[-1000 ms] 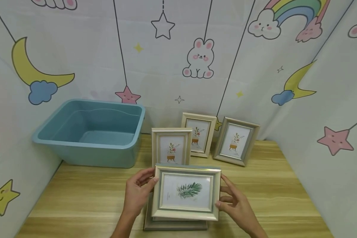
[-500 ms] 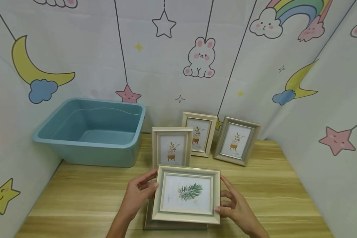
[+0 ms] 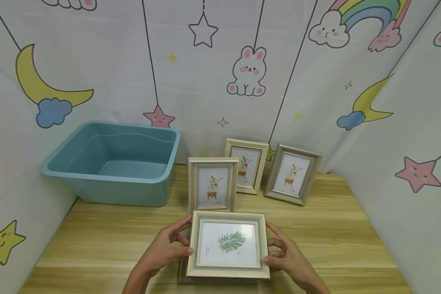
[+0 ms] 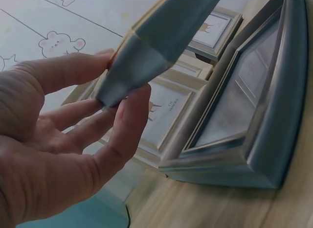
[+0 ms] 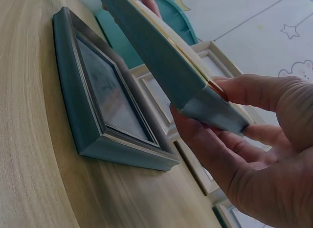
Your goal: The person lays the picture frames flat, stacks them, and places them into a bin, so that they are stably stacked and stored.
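Note:
Both hands hold a cream picture frame [image 3: 229, 245] with a green leaf print, in landscape position. My left hand [image 3: 165, 247] pinches its left end, and my right hand [image 3: 288, 257] pinches its right end, each thumb at the front edge. In the left wrist view, the fingers of the left hand [image 4: 83, 135] close on the blue-grey side of the frame. The right wrist view shows the right hand [image 5: 259, 145] gripping the opposite end. Below, a darker silver-brown picture frame [image 5: 107, 86] lies face up on the table, a gap between the two; the head view mostly hides it.
Three frames with potted-plant prints stand behind: a cream frame [image 3: 213, 183], another cream frame [image 3: 246, 165] and a silver frame [image 3: 293, 173]. At the back left of the wooden table [image 3: 106, 237] stands a blue plastic tub [image 3: 106, 190]. A patterned curtain [image 3: 206, 81] closes the back.
Both hands have brought the leaf-print frame down and slightly left, closer over the darker frame. More of the standing frame behind it now shows. The other frames and tub stay put.

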### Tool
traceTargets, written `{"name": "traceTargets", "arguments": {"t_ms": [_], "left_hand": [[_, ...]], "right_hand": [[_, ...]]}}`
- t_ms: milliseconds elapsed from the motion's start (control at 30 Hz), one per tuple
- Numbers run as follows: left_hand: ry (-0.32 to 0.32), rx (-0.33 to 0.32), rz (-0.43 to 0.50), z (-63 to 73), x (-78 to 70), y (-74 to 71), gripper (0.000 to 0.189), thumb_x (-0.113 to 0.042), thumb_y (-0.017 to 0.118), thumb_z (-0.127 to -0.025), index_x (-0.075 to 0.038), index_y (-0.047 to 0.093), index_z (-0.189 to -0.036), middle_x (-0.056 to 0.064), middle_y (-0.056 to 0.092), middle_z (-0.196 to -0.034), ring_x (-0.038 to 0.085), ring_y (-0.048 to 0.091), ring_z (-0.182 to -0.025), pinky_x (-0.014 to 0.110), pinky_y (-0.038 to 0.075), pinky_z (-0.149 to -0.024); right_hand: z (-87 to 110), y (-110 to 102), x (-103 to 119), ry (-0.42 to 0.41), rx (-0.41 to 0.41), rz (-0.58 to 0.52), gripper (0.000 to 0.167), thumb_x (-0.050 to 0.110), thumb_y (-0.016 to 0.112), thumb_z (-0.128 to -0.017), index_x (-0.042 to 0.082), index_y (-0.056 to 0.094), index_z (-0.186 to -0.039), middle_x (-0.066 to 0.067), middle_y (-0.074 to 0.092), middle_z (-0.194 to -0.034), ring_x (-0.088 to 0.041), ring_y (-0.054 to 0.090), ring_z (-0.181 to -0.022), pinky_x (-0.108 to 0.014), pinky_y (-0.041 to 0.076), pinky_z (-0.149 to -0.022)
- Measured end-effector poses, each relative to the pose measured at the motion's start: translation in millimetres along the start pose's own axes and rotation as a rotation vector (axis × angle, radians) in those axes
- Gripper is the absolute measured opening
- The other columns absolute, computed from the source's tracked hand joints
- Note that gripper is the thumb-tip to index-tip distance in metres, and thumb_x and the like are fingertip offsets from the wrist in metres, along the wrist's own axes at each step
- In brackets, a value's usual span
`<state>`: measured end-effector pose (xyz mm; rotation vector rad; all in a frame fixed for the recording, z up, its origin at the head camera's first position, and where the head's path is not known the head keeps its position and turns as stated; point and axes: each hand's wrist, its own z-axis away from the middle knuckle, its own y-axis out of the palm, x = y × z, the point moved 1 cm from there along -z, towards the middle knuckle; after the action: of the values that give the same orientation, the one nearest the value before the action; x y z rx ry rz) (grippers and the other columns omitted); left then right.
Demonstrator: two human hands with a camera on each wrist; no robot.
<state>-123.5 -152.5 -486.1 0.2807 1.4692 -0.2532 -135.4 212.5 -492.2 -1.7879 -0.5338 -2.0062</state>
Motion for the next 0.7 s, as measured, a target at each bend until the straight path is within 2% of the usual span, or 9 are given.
{"name": "traceTargets", "arguments": {"t_ms": [133,267,467,700], "left_hand": [[-0.054,-0.002,0.053,0.1,6.7,-2.5,0.089,0.001,0.075,-0.082,0.004,0.024,-0.155,0.036,0.023,-0.157,0.016,0.057,-0.089,0.035,0.061,-0.069],[-0.099,-0.014,0.061,0.6,12.4,-4.5,0.087,-0.001,0.074,-0.084,0.005,0.024,-0.155,0.036,0.024,-0.157,0.018,0.057,-0.09,0.038,0.061,-0.072],[-0.134,-0.068,0.017,1.8,16.1,-4.2,0.079,-0.002,0.074,-0.085,0.008,0.032,-0.151,0.035,0.031,-0.155,0.019,0.058,-0.092,0.039,0.061,-0.073],[-0.137,-0.148,-0.077,3.3,17.8,0.4,0.074,0.004,0.074,-0.082,0.01,0.039,-0.146,0.035,0.041,-0.148,0.019,0.062,-0.088,0.036,0.062,-0.069]], "right_hand": [[-6.8,3,-6,0.057,-0.026,0.018,0.094,0.0,0.071,-0.088,0.001,0.009,-0.159,-0.006,0.052,-0.108,-0.008,0.067,-0.083,-0.027,0.059,-0.074],[-13.3,6,-12,0.073,-0.067,0.066,0.091,0.002,0.072,-0.086,-0.001,0.015,-0.158,-0.002,0.048,-0.096,-0.006,0.061,-0.078,-0.022,0.054,-0.07],[-21.1,11,-18,0.072,-0.134,0.14,0.086,0.002,0.073,-0.085,-0.007,0.023,-0.154,0.002,0.056,-0.084,-0.003,0.057,-0.071,-0.018,0.052,-0.067],[-23.8,16,-18,0.103,-0.154,0.155,0.084,0.002,0.073,-0.085,-0.008,0.025,-0.153,-0.002,0.056,-0.086,-0.004,0.056,-0.069,-0.018,0.049,-0.062]]}}
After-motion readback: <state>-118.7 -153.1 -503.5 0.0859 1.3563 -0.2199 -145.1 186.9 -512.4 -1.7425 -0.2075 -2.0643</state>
